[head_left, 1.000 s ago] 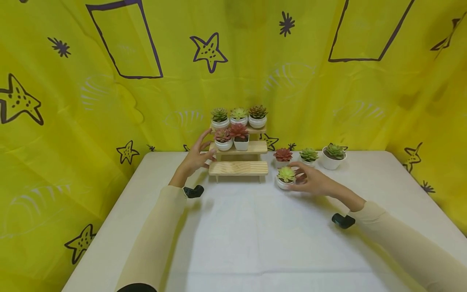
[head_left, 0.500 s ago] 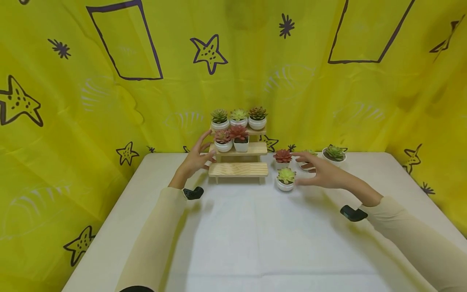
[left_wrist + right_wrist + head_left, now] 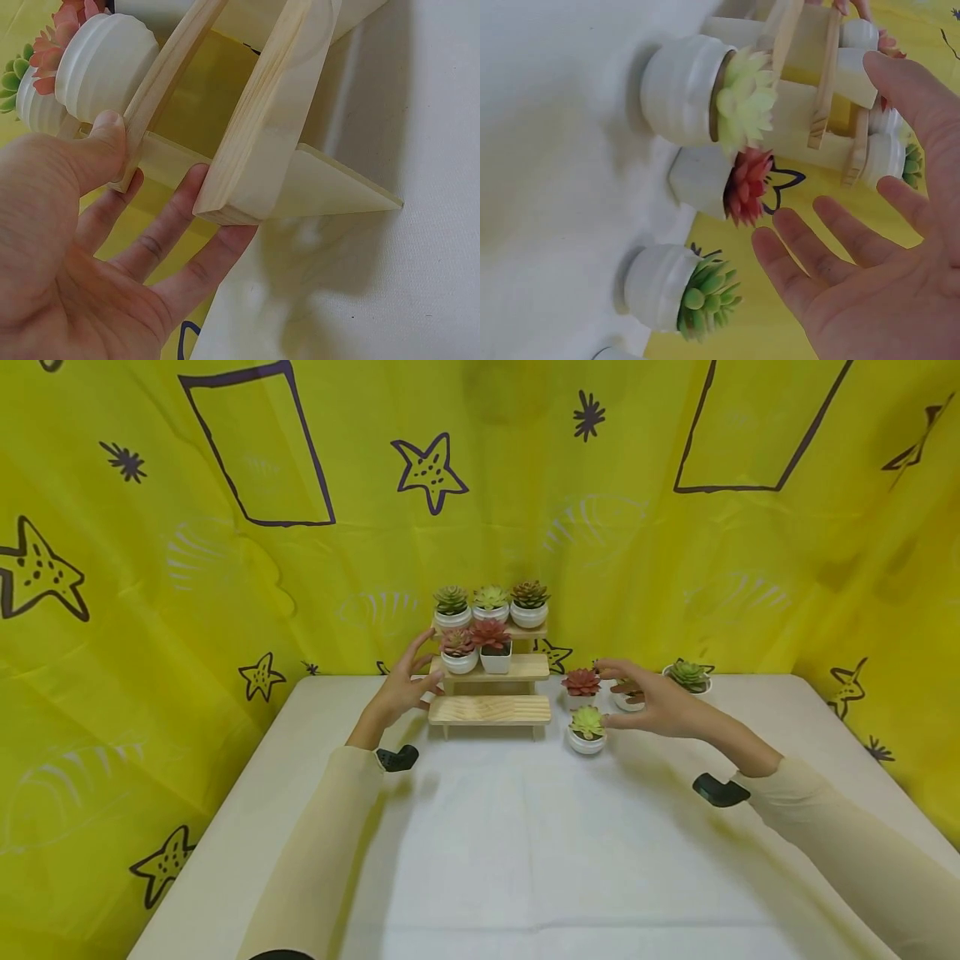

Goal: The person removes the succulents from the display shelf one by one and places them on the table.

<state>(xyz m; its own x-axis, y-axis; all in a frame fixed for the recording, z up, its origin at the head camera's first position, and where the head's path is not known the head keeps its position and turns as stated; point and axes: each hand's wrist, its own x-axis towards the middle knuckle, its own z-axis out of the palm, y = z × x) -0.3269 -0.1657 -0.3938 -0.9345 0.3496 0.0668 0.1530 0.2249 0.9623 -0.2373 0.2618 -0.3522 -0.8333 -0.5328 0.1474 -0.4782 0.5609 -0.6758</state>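
Observation:
At the left end of a three-tier wooden stand (image 3: 491, 710), my left hand (image 3: 401, 692) holds the side. In the left wrist view my thumb (image 3: 109, 139) lies against the middle shelf, with fingers around the shelf ends. My right hand (image 3: 660, 702) hovers with spread fingers, holding nothing. Nearest it are a pale yellow-green succulent (image 3: 587, 728) in a round white pot, a red succulent (image 3: 581, 687) in a white pot, and a green succulent (image 3: 709, 296), which the hand partly covers in the head view.
Three potted succulents (image 3: 491, 602) stand on the top tier. Two pinkish-red ones (image 3: 491, 639) fill the left of the middle tier. Another green succulent (image 3: 688, 677) sits farther right on the white table (image 3: 465, 843). A yellow curtain (image 3: 510, 527) hangs close behind.
My right hand has let go of the pale succulent and drawn back to the right, then shifted slightly left and up. The left hand stays at the stand.

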